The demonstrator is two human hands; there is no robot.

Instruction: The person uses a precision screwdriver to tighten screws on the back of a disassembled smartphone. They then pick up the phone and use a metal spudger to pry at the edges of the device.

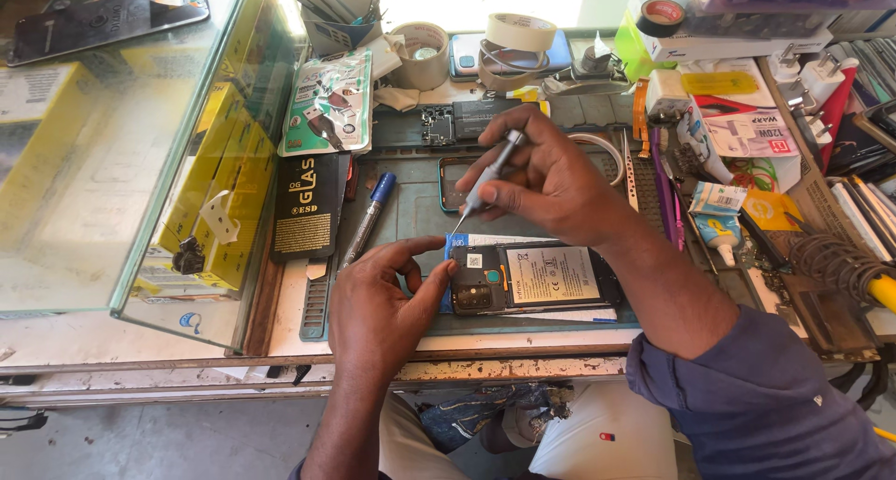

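Item: opened smartphone [537, 276], back cover off, battery and camera module exposed, lying flat near the front edge of the repair mat [411, 209] on the workbench [523, 345]. Left hand [378, 307]: fingers spread narrow, thumb and forefinger pinching the phone's camera end to pin it down. Right hand [546, 181]: fingers closed around a slim precision screwdriver [485, 181], tip angled down and touching or just above the phone's upper left corner; exact contact cannot be told. Handling note, as judgement: keep the driver upright over the screw head, press lightly, turn from the fingertips, and hold the left grip firm so the phone does not skate. Adjacent: blue-capped marker [369, 217] left of the phone; second phone frame [455, 183] behind the driver; tape rolls [518, 32] at the rear; glass display case [140, 144] to the left; glue tube [719, 226] at right.
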